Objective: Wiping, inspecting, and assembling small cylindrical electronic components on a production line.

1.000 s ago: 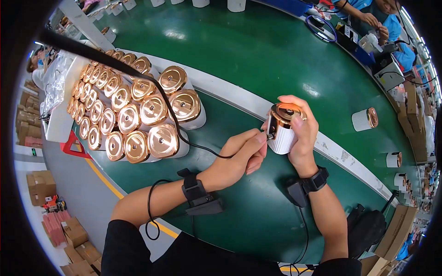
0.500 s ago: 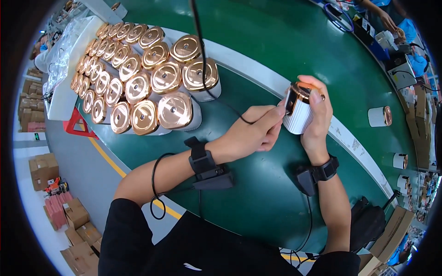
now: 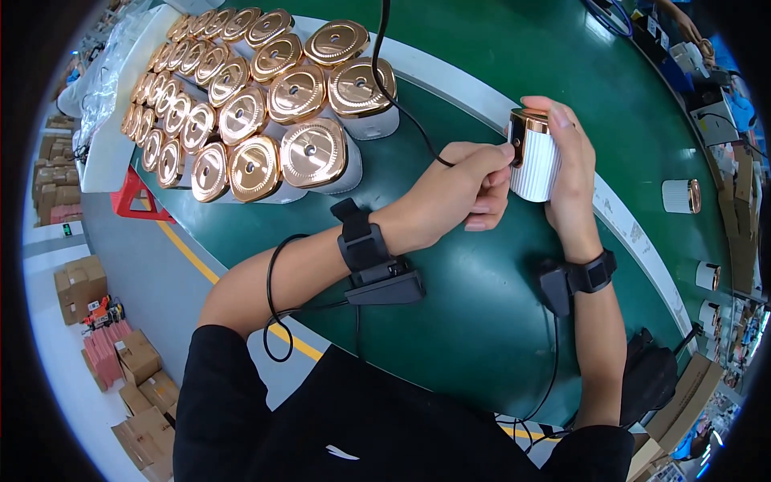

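My right hand (image 3: 572,161) is closed around a white ribbed canister (image 3: 536,170) with a shiny copper-gold cap and a dark panel on its left side. It holds the canister upright above the green table. My left hand (image 3: 474,183) pinches close against that panel, thumb and forefinger pressed together. A black cable (image 3: 412,120) hangs from above and runs into the left hand. Its end is hidden by the fingers, where a small dark part shows at the panel. To the left stand rows of similar white canisters (image 3: 315,153), their copper-gold round-cornered ends facing up.
A green table (image 3: 474,321) lies under my arms, with a pale rail (image 3: 634,233) dividing it from a green belt. Canisters lie on the belt, one (image 3: 681,196) on its side. A red bracket (image 3: 132,197) juts at the left edge. Someone's hand (image 3: 687,28) shows far right.
Both hands have moved up and slightly right in the picture with the canister, which is now more upright. The left fingers stay at its dark panel. The rows of canisters appear shifted by the view.
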Demonstrator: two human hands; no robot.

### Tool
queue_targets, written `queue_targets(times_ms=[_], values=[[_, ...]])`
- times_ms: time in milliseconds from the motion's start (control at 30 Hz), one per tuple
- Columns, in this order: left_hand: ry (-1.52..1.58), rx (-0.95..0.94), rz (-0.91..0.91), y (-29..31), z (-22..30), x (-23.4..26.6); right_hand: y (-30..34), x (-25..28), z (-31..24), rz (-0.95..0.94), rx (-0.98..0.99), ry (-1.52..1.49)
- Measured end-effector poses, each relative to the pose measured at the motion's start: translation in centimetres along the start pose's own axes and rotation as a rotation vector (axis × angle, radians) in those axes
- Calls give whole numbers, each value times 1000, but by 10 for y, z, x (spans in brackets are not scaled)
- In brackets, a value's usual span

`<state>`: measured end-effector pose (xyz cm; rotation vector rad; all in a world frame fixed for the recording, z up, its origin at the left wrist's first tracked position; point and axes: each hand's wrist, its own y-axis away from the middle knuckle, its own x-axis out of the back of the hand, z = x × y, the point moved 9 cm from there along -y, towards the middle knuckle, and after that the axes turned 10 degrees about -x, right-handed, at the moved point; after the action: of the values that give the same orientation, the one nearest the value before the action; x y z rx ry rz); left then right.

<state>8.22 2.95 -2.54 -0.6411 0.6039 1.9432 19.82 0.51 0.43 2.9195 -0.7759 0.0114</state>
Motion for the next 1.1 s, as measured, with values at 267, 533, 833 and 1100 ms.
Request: queue_targets(times_ms=[267,533,833,1100], values=[[142,-45,13,-2,7,6,-18,194,-42,671,339,581],[224,6,50,10,8,16,-116,70,-118,559,518,785],[274,37,-18,-4,-6,4,-327,36,-34,482,100,278],[326,-85,18,1,7,15,-94,-20,-19,-274,-208,-706]])
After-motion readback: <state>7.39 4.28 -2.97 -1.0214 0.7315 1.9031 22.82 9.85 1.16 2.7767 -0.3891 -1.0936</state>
